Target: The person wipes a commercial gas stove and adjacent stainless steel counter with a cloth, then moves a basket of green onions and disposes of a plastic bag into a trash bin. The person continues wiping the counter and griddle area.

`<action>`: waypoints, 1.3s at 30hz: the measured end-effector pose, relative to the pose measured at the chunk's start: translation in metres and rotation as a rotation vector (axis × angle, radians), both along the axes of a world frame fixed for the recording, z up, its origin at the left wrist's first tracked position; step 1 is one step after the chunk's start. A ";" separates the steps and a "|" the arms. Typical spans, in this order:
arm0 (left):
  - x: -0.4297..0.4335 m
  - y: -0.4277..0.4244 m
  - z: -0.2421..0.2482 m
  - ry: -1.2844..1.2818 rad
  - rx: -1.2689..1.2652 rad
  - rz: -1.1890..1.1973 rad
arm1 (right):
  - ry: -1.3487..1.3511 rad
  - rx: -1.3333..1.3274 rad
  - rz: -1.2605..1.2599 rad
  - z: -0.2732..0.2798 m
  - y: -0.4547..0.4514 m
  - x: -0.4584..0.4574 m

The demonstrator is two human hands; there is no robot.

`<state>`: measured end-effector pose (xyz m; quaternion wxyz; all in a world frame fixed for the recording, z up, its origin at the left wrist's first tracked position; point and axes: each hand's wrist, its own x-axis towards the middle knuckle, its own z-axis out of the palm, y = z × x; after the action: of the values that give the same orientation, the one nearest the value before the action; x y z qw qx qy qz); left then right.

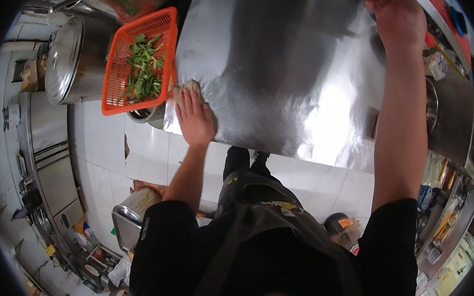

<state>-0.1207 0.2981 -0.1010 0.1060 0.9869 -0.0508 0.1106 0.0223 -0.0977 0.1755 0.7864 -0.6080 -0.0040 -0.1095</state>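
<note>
My left hand (195, 120) lies flat on a crumpled greyish-beige cloth (191, 86) at the left edge of a stainless steel table (273, 82). Fingers extended, it presses the cloth down on the metal. Just left of it is an orange plastic basket (169, 80) holding leafy greens (145, 67). My right hand (397, 6) is raised at the upper right, near the far right corner of the table, with its fingers apart and nothing visible in it. Part of its fingers is cut off by the picture's top edge.
A large lidded metal pot (65, 61) stands left of the basket. On the right are a steel counter (452, 122) and shelves with packages. A plastic bottle with a dark top (345, 229) stands on the tiled floor beside me, and a metal container (131, 216) is at lower left.
</note>
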 end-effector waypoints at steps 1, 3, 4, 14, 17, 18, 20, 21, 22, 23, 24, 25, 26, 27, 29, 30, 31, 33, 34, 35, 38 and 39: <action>-0.024 -0.016 -0.001 -0.006 0.025 0.073 | 0.040 -0.010 -0.154 0.007 0.038 0.001; -0.056 -0.072 -0.012 0.075 -0.159 -0.224 | -0.037 -0.043 -0.158 0.013 0.031 -0.012; -0.072 -0.108 -0.010 0.256 -0.007 -0.307 | -0.076 -0.049 -0.138 0.010 0.031 -0.013; -0.182 -0.378 -0.038 0.060 -0.320 -1.147 | -0.264 -0.139 -0.181 0.000 0.053 -0.017; -0.165 -0.356 -0.038 0.080 -0.378 -1.154 | -0.037 -0.185 -0.128 0.001 -0.011 0.000; -0.152 -0.334 -0.035 0.093 -0.390 -1.144 | 0.055 -0.166 -0.005 -0.004 -0.033 0.007; -0.103 -0.262 -0.006 0.206 -0.368 -1.094 | 0.045 -0.123 -0.029 -0.011 -0.024 0.002; -0.086 -0.226 0.001 0.183 -0.265 -1.029 | 0.036 -0.104 -0.041 -0.011 -0.018 -0.001; -0.072 -0.184 0.000 0.097 -0.089 -0.891 | 0.103 -0.092 -0.049 -0.014 -0.001 0.002; -0.069 -0.148 -0.047 0.090 -0.373 -0.798 | 0.085 -0.099 -0.050 -0.013 0.004 -0.004; -0.055 -0.105 -0.045 -0.084 0.295 -0.676 | 0.096 -0.093 -0.052 -0.013 0.006 -0.010; -0.041 -0.069 -0.020 0.029 0.121 -0.606 | 0.107 -0.088 -0.058 -0.011 0.008 -0.017; -0.030 -0.038 0.005 0.144 -0.055 -0.527 | 0.096 -0.096 -0.102 -0.009 0.015 -0.022; -0.021 -0.014 0.007 0.047 -0.101 -0.441 | 0.109 -0.076 -0.118 -0.008 0.017 -0.023; -0.007 0.020 -0.001 0.079 0.021 -0.192 | 0.142 -0.044 -0.160 -0.008 0.017 -0.021; 0.003 0.028 0.003 0.040 0.025 -0.104 | 0.143 -0.044 -0.177 -0.004 0.022 -0.022; 0.014 0.031 0.006 0.049 0.046 -0.020 | 0.151 -0.034 -0.174 -0.003 0.020 -0.021; 0.039 0.019 0.003 -0.020 0.041 0.078 | 0.169 -0.014 -0.165 -0.006 0.017 -0.018; 0.055 0.014 0.000 -0.020 0.029 0.093 | 0.151 -0.008 -0.157 -0.006 0.019 -0.019; 0.074 0.008 -0.003 -0.020 0.018 0.105 | 0.147 0.011 -0.143 -0.006 0.018 -0.020; 0.144 -0.015 -0.013 -0.018 0.007 0.132 | 0.123 0.040 -0.129 -0.011 0.013 -0.020; 0.169 -0.024 -0.019 -0.029 0.011 0.121 | 0.116 0.048 -0.137 -0.010 0.013 -0.021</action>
<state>0.0488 0.2745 -0.1199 0.0931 0.9870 0.0066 0.1307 0.0016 -0.0848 0.1657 0.7902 -0.5932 0.0856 -0.1278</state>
